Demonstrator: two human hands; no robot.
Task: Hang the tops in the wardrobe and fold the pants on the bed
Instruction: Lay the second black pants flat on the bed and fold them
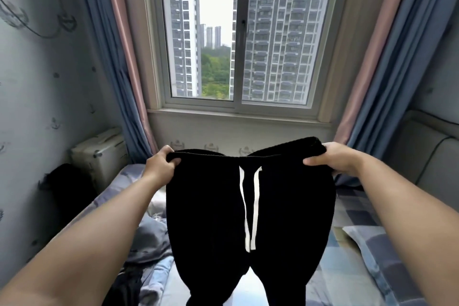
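Black pants held up by the waistband, legs hanging straight down over the bed.

The left hand (160,165) and the right hand (327,160) each pinch 1 end of the waistband of the black pants (248,218), fingers (313,162) curled tight on the cloth, so the band runs level from hand to hand with a slight sag between them. From both sets of fingers the garment drops straight below, its long axis vertical, the 2 legs parting low down and the white drawstring (249,206) dangling at the middle, facing the person. The bed (360,243) lies beneath and beyond the fingers, with rumpled clothes (149,238) under the left forearm. Neither hand sits nearer the mattress than the other. To my eye the fold calls for lowering the pants flat onto the bare patch below the right hand, or bringing the 2 hands together to lay leg on leg.
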